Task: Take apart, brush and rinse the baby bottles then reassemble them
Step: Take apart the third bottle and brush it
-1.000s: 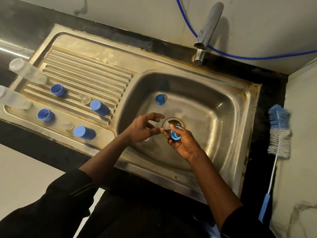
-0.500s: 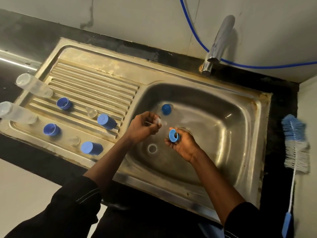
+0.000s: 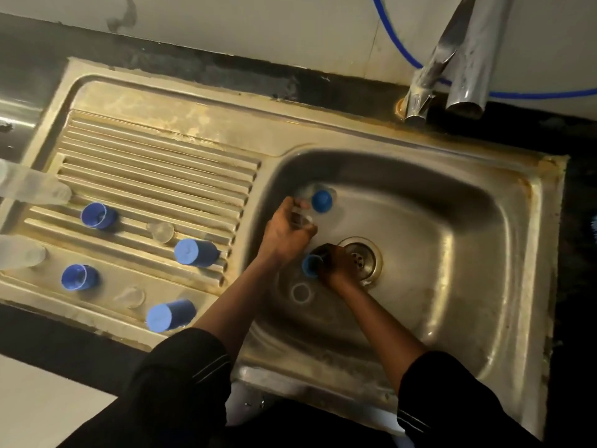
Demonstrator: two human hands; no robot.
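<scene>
Looked like the take-apart step over the sink [image 3: 504, 253], with bottles [image 3: 35, 189] lying on the drainboard [image 3: 161, 150], right hand [image 3: 339, 266] gripping a blue ring [image 3: 310, 265] beside the drain [image 3: 361, 257] and left hand [image 3: 284, 234] curled round a clear teat [image 3: 302, 219], held apart from it; called next for setting both down, then brushing.

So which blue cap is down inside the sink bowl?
The blue cap at the basin's far-left corner, just beyond the left hand. The other two caps lie on their sides on the drainboard.
</scene>
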